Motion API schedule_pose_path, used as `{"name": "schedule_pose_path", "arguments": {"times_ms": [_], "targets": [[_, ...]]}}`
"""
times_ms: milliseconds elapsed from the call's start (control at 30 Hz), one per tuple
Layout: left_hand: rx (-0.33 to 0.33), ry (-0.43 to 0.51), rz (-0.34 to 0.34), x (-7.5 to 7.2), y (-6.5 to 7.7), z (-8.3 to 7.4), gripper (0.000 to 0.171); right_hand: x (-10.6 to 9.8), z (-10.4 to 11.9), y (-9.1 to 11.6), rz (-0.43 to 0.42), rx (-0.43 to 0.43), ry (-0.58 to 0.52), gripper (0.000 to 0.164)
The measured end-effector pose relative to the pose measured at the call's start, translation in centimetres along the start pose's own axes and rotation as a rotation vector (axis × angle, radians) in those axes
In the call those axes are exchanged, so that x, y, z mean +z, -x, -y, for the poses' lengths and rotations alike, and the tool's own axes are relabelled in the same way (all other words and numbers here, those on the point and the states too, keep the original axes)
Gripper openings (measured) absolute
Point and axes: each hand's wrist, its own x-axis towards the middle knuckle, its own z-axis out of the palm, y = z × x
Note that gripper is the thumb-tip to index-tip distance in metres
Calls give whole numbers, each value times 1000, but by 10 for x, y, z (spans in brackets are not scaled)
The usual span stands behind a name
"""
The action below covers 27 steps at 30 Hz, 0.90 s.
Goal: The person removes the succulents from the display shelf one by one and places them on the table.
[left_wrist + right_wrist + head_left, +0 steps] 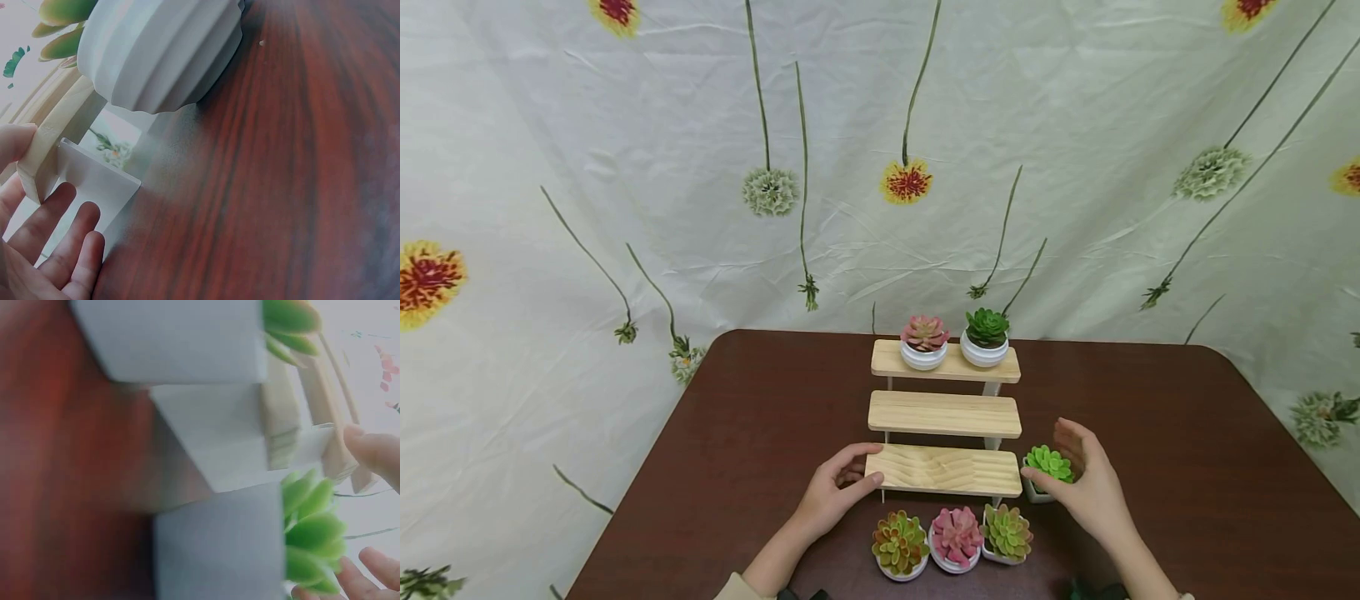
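Observation:
A three-tier wooden display stand (943, 469) with pale boards stands on the table. My left hand (835, 492) holds the left end of its lowest board, with the fingers near the white side support (100, 181). My right hand (1093, 487) is spread around a bright green potted succulent (1049, 463) at the stand's right side. In the right wrist view its thumb and fingers stand apart around the leaves. In front of the stand are a red-green succulent (900, 543), a pink succulent (957, 536) and a yellow-green succulent (1008, 532), each in a white pot.
On the top board sit a pink succulent (924, 333) and a dark green succulent (987, 327) in round white pots. The dark brown table (760, 400) has rounded back corners. A flower-printed cloth (850, 250) hangs behind it.

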Motion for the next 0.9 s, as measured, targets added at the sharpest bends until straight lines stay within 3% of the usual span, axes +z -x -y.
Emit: {"name": "schedule_pose_path", "arguments": {"times_ms": [900], "targets": [[-17,8,3,0,0,1,35,1,54,-56,-87,-207,-105,67]]}}
